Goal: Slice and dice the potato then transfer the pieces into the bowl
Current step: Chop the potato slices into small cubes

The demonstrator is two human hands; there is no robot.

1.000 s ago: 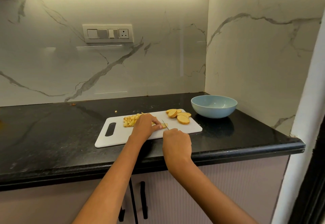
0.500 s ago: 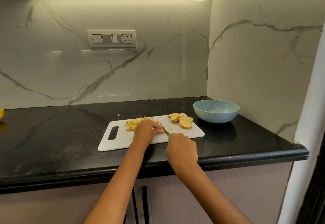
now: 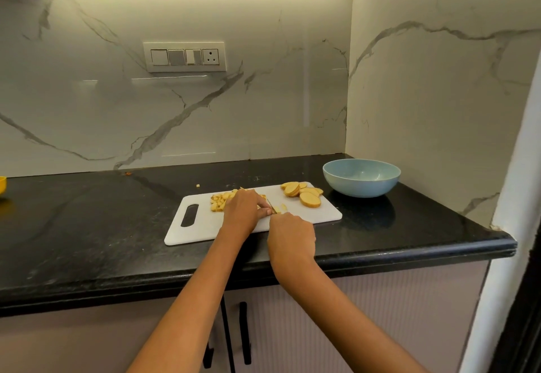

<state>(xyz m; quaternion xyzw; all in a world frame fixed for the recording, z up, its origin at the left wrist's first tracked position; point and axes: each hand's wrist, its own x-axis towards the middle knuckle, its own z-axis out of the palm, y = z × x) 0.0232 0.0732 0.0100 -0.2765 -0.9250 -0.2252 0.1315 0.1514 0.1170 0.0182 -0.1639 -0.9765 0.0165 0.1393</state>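
A white cutting board [image 3: 199, 233] lies on the black counter. Diced potato pieces [image 3: 218, 201] are heaped at its back left, and round potato slices [image 3: 304, 194] are stacked at its back right. My left hand [image 3: 244, 208] holds down a potato slice in the middle of the board; the slice is mostly hidden under the fingers. My right hand [image 3: 291, 236] grips a knife handle, and the short blade [image 3: 273, 207] points away from me, right beside my left fingertips. A few cut bits [image 3: 282, 207] lie just right of the blade. A light blue bowl [image 3: 361, 178] stands empty to the right of the board.
One stray potato bit [image 3: 198, 186] lies on the counter [image 3: 87, 226] behind the board. A yellow object [image 3: 2, 185] shows at the far left edge. Marble walls close the back and right; the bowl sits in that corner. Cabinet handles [image 3: 244, 331] are below the counter edge.
The camera view has shifted slightly. Both hands stay at the same spot on the board, with the knife blade working next to my left fingertips; a few small cut bits now lie right of the blade.
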